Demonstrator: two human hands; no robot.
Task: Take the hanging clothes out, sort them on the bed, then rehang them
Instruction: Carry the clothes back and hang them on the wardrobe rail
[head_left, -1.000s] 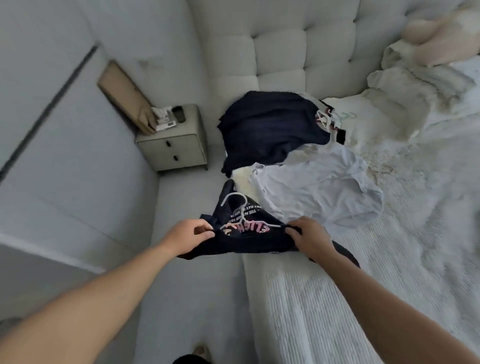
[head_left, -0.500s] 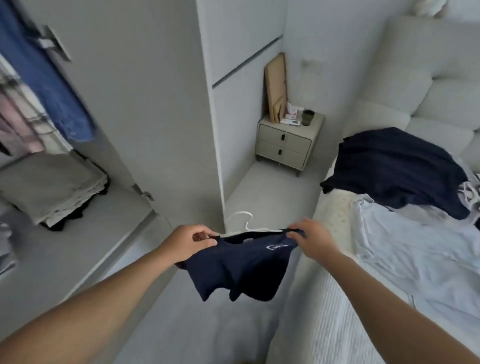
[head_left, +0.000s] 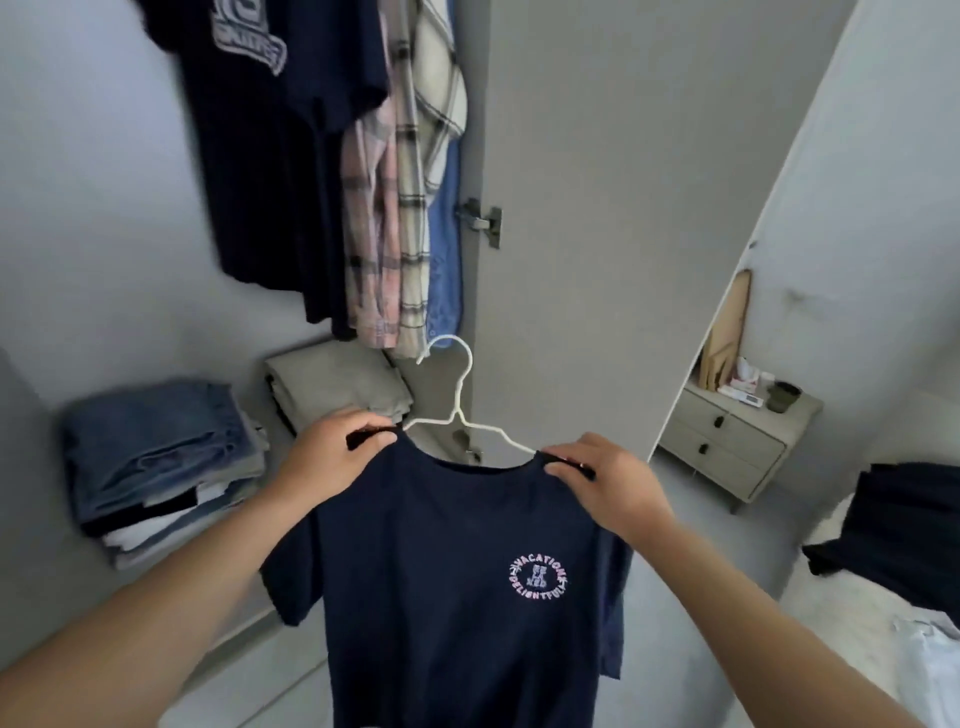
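We're holding the navy tee (head_left: 457, 597) up on its white hanger (head_left: 457, 410). Left hand (head_left: 332, 457) and right hand (head_left: 613, 483) each pinch a shoulder, right in front of the open wardrobe (head_left: 597, 208).

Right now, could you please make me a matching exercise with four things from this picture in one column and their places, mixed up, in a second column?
Things:
1. navy T-shirt
2. white hanger
3. folded jeans
4. plaid shirts

Places:
A. stacked on the wardrobe shelf, at the left
B. hanging in the wardrobe, above
C. held at the shoulders by the left hand and right hand
D. inside the held shirt, hook sticking up

Pairs: 1-C, 2-D, 3-A, 4-B
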